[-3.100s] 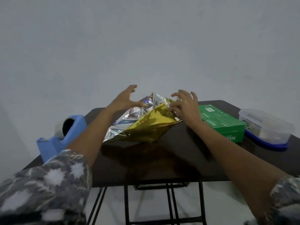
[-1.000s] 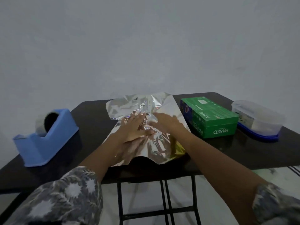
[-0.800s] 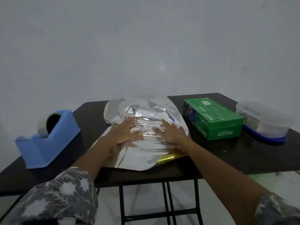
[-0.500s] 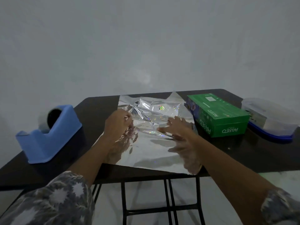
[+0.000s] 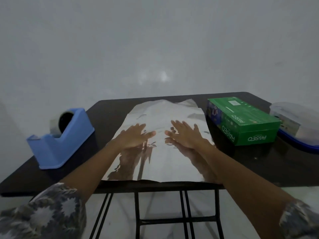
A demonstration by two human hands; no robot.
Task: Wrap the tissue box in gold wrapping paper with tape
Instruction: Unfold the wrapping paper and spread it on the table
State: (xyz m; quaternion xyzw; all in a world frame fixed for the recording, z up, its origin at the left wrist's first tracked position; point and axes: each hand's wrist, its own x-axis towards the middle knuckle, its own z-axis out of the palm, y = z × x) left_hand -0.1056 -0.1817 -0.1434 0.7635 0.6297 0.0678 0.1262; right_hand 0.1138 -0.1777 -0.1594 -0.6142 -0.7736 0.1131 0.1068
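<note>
The left hand [image 5: 133, 138] and the right hand [image 5: 185, 135] lie flat, fingers straight and spread, pressing the wrapping paper [image 5: 160, 163], thumbs close but apart; the sheet lies silver side up in the middle of the dark table [image 5: 107, 111], its near edge at the table's front edge; the green tissue box [image 5: 241, 120] stands just right of the sheet; beyond it sits a clear plastic container [image 5: 296, 121]; a blue tape dispenser [image 5: 62, 138] stands well to the left.
</note>
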